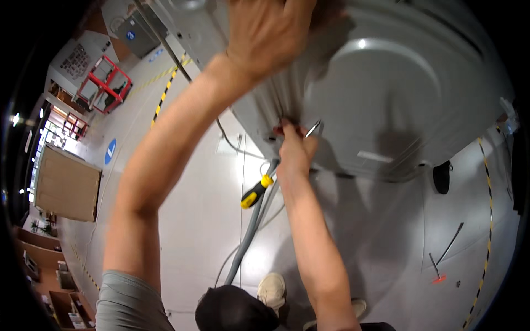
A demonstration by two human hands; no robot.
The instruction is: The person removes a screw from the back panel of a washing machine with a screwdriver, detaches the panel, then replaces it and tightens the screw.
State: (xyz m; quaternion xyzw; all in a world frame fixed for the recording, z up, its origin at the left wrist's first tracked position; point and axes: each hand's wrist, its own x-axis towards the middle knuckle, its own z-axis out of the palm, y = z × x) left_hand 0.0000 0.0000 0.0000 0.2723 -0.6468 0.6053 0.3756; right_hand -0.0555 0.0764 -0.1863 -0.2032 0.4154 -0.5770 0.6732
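Grey metal panel (pixel 381 83) filled the upper right of the head view, above the pale floor (pixel 190 237). The right hand (pixel 295 154) was at its lower left edge, fingers closed around a silver-tipped tool (pixel 313 129) whose tip stuck out to the right. The left hand (pixel 270 33) was raised in front of the panel's upper left part; I could not tell whether its fingers gripped anything. Below, 1 yellow-and-black screwdriver (pixel 255 194) showed at 1 grey hose (pixel 248 237).
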